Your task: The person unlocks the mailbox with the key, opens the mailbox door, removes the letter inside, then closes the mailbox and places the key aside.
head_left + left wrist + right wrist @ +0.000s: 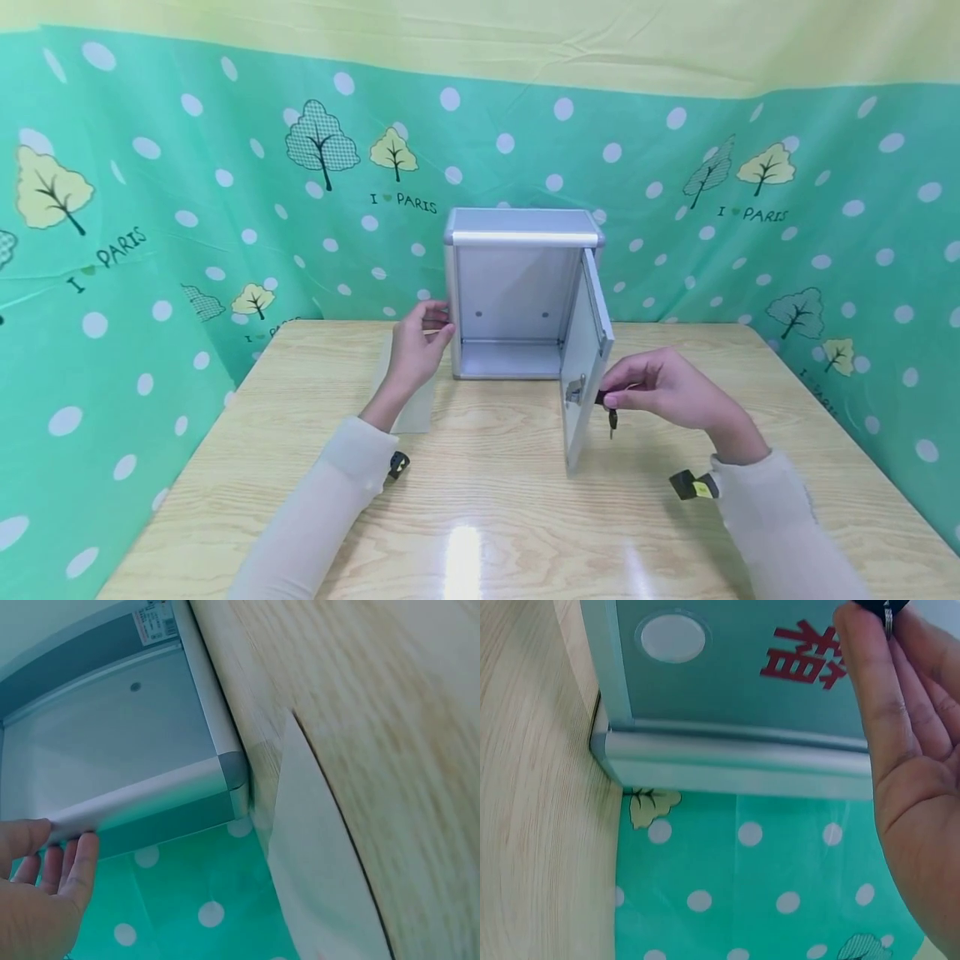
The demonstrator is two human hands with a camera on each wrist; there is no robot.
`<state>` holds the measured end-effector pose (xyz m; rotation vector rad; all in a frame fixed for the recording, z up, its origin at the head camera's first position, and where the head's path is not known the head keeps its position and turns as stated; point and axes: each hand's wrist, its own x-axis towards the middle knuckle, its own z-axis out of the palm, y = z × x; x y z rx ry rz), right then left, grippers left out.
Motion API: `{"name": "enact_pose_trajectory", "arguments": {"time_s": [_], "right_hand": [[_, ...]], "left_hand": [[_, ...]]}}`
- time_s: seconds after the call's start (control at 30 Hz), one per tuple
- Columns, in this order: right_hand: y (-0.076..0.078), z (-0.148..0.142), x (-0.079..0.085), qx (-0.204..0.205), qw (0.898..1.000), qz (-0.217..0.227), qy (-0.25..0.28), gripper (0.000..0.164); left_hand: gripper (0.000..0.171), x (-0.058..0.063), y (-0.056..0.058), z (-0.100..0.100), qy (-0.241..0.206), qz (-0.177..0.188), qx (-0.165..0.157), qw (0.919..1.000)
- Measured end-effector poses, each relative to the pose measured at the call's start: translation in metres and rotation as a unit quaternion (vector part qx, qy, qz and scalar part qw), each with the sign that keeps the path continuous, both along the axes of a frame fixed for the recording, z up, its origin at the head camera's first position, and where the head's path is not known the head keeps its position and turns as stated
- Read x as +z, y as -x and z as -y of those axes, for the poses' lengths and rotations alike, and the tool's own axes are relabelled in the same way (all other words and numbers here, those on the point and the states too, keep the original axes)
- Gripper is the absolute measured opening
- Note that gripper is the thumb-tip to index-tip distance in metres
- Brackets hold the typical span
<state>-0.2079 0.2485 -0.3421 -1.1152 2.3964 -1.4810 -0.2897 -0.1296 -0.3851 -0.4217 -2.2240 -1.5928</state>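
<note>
A silver-grey metal box [523,223] stands upright at the back of the table, with its door [583,354] swung out at the right. Inside, its bare back wall shows. My left hand [420,346] holds the box's left edge, thumb on the front rim [150,793] and fingers against the outer side. At the door's outer face, my right hand [667,387] pinches a black-headed key [602,397] at the lock; a second key [613,419] dangles below. A metal latch [575,389] sits on the door's inner face. Red characters [804,656] mark the outer face.
A pale sheet of paper [416,410] lies on the wooden table [480,492], left of the box and partly under my left forearm. A green polka-dot cloth [517,171] hangs close behind the box and along both sides.
</note>
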Motion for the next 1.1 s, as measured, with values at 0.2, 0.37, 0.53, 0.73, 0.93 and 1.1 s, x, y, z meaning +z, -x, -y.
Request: {"name": "enact_pose_trajectory", "arguments": {"time_s": [0.2,0.37,0.53,0.73,0.93,1.1], "right_hand": [[-0.005,0.014,0.002,-0.038,0.999,0.02,-0.019,0.012],[-0.007,0.024,0.004,-0.054,0.998,0.035,-0.023,0.012],[-0.006,0.032,0.001,-0.057,0.997,0.042,-0.018,0.014],[-0.003,0.042,-0.001,-0.061,0.997,0.051,-0.01,0.017],[-0.003,0.057,0.001,-0.073,0.995,0.064,-0.014,0.018],[-0.002,0.068,0.001,-0.086,0.994,0.062,-0.02,0.017]], "left_hand": [[0.033,-0.001,0.0,-0.001,0.005,-0.003,0.003,1.0],[0.034,-0.001,0.0,-0.001,0.007,-0.005,0.006,1.0],[0.033,-0.001,0.0,-0.001,0.011,-0.005,0.01,0.9999],[0.033,0.001,0.0,-0.001,0.012,-0.005,0.005,0.9999],[0.033,-0.001,0.001,0.001,0.011,-0.004,0.005,0.9999],[0.033,-0.002,0.001,0.001,0.011,-0.004,0.005,0.9999]]}}
